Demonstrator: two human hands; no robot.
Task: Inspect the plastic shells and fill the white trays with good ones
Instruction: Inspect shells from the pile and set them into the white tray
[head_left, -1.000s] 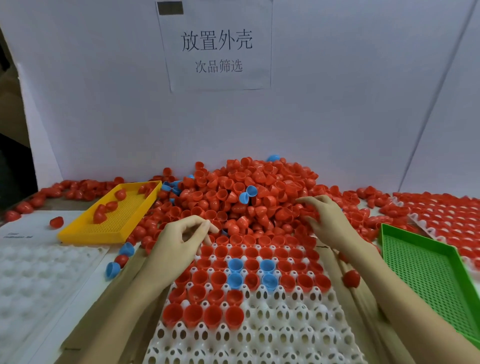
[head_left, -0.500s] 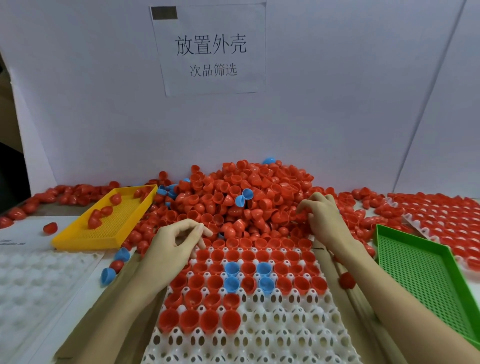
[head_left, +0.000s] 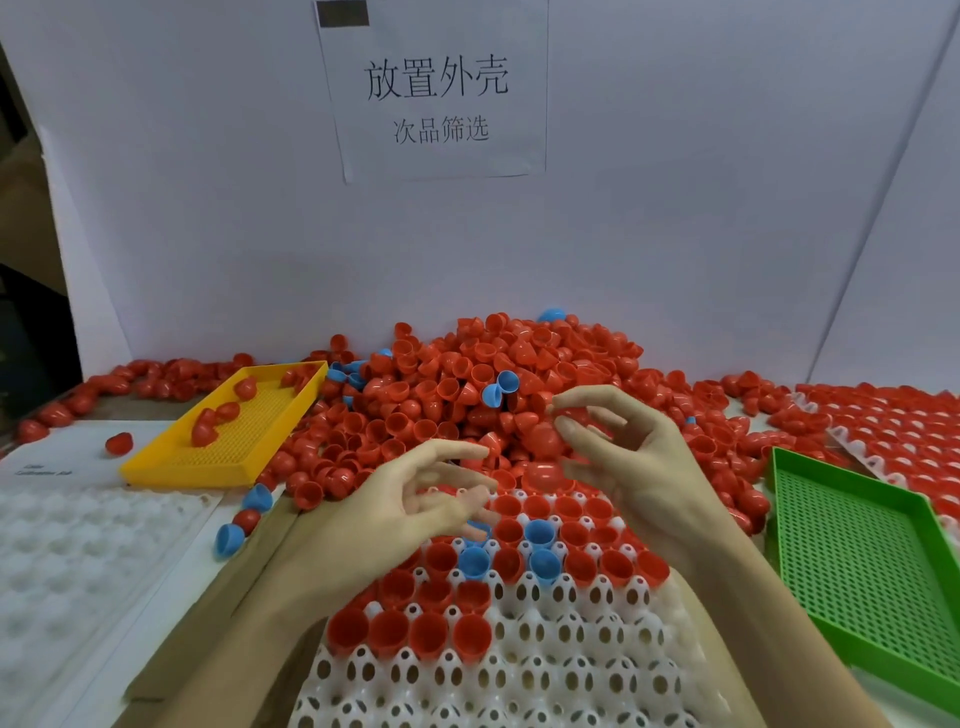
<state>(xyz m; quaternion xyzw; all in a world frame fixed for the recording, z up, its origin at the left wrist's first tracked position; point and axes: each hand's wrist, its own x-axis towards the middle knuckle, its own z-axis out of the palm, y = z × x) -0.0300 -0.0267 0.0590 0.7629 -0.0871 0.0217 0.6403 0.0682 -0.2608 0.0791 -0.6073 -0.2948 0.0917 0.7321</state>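
A big pile of red plastic shells (head_left: 467, 379), with a few blue ones mixed in, lies against the back wall. In front of it, the white tray (head_left: 519, 675) holds rows of red shells and a few blue ones in its far half; its near pockets are bare. My right hand (head_left: 628, 462) is raised over the tray's far edge and pinches a red shell (head_left: 541, 440) between thumb and forefinger. My left hand (head_left: 400, 514) hovers beside it over the tray's left part, fingers spread and blurred, holding nothing.
A yellow tray (head_left: 223, 436) at the left holds several red shells. A green mesh tray (head_left: 857, 561) lies at the right. Another white tray (head_left: 78, 551) sits at the near left, and a shell-filled tray (head_left: 893, 431) at the far right. Loose shells (head_left: 231, 535) lie beside the cardboard.
My right hand has lifted off the pile toward the middle with a red shell pinched. My left hand has risen from the tray's left edge and opened toward the right hand.
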